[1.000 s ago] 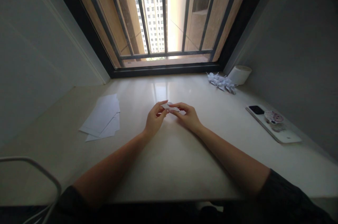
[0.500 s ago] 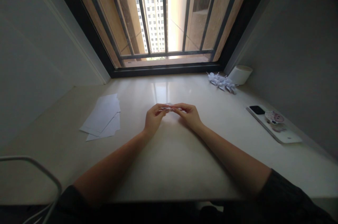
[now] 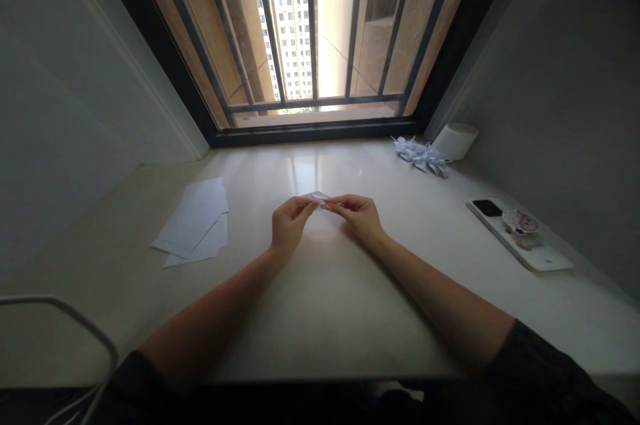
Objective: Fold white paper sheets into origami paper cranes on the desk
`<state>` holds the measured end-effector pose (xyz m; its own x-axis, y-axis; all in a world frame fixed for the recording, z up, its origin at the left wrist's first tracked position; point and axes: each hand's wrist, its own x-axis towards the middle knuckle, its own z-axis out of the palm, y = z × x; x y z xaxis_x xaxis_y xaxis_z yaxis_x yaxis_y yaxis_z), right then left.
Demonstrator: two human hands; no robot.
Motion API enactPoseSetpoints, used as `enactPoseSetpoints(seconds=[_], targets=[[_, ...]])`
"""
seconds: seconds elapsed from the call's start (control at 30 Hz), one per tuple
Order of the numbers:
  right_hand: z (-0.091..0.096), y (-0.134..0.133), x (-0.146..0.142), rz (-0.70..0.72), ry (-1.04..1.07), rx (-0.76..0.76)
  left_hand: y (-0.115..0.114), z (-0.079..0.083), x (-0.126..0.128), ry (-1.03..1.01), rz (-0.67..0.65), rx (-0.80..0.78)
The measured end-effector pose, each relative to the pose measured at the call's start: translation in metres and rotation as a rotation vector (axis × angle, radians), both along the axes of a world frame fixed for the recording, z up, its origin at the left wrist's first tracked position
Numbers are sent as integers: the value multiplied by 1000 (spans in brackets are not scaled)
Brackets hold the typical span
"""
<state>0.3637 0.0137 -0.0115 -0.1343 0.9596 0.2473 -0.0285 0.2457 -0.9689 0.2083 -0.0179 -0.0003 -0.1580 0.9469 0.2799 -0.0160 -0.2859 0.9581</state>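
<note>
Both of my hands meet over the middle of the pale sill top. My left hand [image 3: 291, 217] pinches the near left side of a small folded piece of white paper [image 3: 319, 195] between thumb and fingers. From the other side my right hand [image 3: 356, 213] is closed on the same paper, its thumb and fingertips close to the left thumb. A flat, pointed part of the paper shows beyond the fingertips; the rest is hidden by the fingers.
Several white paper sheets [image 3: 195, 218] lie loosely stacked on the left. At the back right, a cluster of folded paper pieces [image 3: 421, 157] lies against a white roll [image 3: 455, 142]. A phone [image 3: 520, 238] lies on the right. A cable [image 3: 65, 308] loops at the front left.
The fingers have shifted on the paper, and more of its folded, pointed part now shows above the fingertips. My left hand has moved slightly left; the arms are otherwise almost still.
</note>
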Motion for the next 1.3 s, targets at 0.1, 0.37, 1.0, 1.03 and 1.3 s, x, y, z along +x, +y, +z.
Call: enactPoseSetpoints(seconds=[0.1,0.37,1.0,1.03,1.3], targets=[[1,-1,0,-3,30,-24,0,-1,0,-19,-4,1],[4,-2,-2,27,116,-22,0,-3,0,2,29,31],[7,-1,0,27,168,-101,6,-11,-5,68,67,101],[6,-1,0,22,161,-99,6,-11,-5,76,73,84],[8,-3,-1,35,198,-135,3,-7,-1,18,73,66]])
